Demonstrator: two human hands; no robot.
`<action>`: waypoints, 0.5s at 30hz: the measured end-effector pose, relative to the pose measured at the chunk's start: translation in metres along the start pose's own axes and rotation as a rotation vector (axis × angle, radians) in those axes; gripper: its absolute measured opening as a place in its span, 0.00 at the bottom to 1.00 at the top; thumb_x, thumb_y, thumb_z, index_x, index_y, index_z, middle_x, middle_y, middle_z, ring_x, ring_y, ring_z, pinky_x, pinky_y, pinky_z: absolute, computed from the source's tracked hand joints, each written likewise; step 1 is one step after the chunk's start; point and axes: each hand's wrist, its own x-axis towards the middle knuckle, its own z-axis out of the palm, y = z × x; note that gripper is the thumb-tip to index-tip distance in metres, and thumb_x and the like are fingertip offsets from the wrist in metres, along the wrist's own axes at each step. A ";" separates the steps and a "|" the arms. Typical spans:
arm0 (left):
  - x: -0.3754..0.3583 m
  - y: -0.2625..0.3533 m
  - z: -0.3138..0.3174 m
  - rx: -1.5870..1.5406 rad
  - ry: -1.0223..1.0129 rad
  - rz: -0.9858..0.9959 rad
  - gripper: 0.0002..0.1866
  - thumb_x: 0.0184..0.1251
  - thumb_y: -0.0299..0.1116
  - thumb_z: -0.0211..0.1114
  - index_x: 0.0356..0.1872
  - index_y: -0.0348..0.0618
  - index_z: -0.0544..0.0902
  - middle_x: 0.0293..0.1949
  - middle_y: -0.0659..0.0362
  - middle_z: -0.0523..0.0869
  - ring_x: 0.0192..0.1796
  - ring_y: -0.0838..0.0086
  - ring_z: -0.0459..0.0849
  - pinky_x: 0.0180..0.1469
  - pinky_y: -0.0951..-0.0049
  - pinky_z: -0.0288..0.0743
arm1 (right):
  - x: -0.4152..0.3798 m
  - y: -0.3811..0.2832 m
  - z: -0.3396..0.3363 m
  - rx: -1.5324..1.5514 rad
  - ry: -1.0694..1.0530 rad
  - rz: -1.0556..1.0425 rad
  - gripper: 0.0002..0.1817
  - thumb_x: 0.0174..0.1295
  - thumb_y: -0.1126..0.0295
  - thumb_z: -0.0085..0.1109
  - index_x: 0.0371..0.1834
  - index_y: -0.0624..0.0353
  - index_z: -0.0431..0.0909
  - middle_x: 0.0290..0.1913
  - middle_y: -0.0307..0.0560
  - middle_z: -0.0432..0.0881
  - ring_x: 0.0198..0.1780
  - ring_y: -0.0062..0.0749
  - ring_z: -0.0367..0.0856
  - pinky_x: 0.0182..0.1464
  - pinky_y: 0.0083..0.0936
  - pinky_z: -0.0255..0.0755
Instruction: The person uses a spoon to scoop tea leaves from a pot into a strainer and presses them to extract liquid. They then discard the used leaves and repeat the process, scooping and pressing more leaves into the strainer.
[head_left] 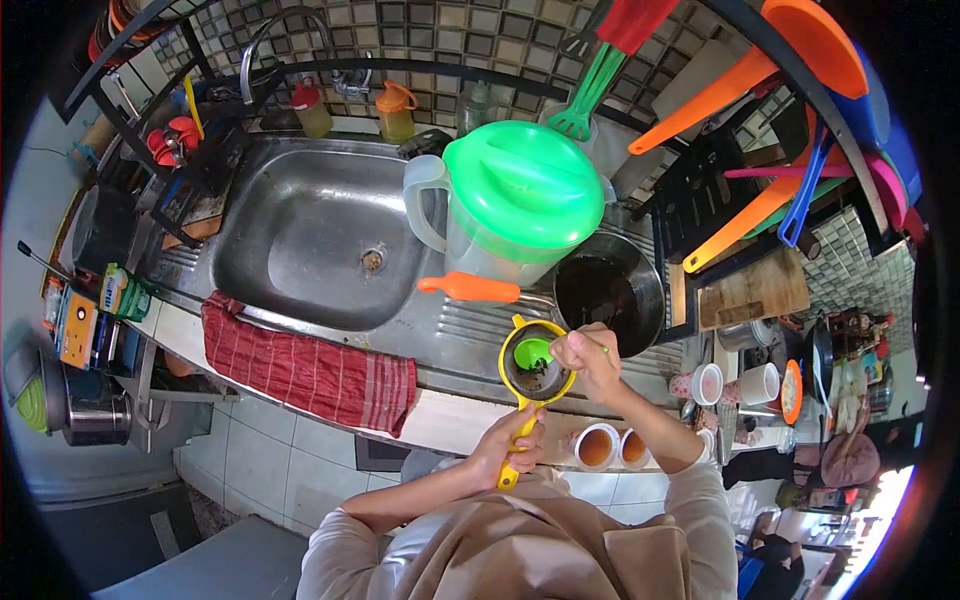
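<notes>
My left hand (505,447) is closed around the handle of a yellow strainer (507,374), held in front of the counter's edge. Dark wet grounds or leaves lie in its mesh. Fingers pinched, my right hand (588,362) grips a light green spoon (533,352), whose bowl is down inside the strainer. Just beyond stands a metal pot (652,300) with dark liquid and an orange handle (470,288). Two cups of brown liquid, a nearer cup (596,448) and another cup (633,449), stand beside my right forearm.
A pitcher with a green lid (525,190) stands behind the pot's handle. To the left are a steel sink (300,220) and a red cloth (310,365) over the counter edge. Utensils, including an orange ladle (710,95), hang at upper right. Patterned cups (705,384) stand at right.
</notes>
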 end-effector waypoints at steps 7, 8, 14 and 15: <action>-0.002 0.002 0.002 0.011 0.008 -0.008 0.13 0.66 0.49 0.46 0.35 0.52 0.66 0.17 0.70 0.58 0.13 0.87 0.53 0.14 0.85 0.46 | 0.001 0.002 0.004 -0.064 -0.079 -0.116 0.24 0.60 0.66 0.40 0.07 0.60 0.51 0.08 0.41 0.53 0.11 0.29 0.51 0.17 0.26 0.46; -0.002 0.001 0.001 0.012 0.008 -0.008 0.13 0.66 0.49 0.46 0.35 0.52 0.66 0.17 0.70 0.58 0.13 0.87 0.53 0.14 0.85 0.46 | 0.002 0.001 0.003 -0.064 -0.078 -0.117 0.24 0.60 0.66 0.40 0.07 0.60 0.51 0.08 0.41 0.53 0.11 0.29 0.51 0.17 0.26 0.46; 0.000 0.000 -0.001 0.008 0.012 0.003 0.13 0.66 0.49 0.46 0.35 0.51 0.66 0.17 0.70 0.58 0.12 0.87 0.53 0.14 0.86 0.46 | 0.013 -0.001 -0.013 0.012 -0.410 -0.071 0.20 0.59 0.68 0.43 0.09 0.64 0.58 0.10 0.44 0.59 0.12 0.33 0.57 0.19 0.28 0.50; 0.000 0.000 -0.001 -0.001 -0.003 0.001 0.13 0.67 0.49 0.46 0.35 0.51 0.66 0.17 0.70 0.58 0.12 0.87 0.53 0.14 0.86 0.46 | 0.013 0.002 -0.014 0.017 -0.400 -0.060 0.20 0.59 0.68 0.43 0.09 0.64 0.59 0.10 0.45 0.60 0.12 0.32 0.58 0.19 0.28 0.51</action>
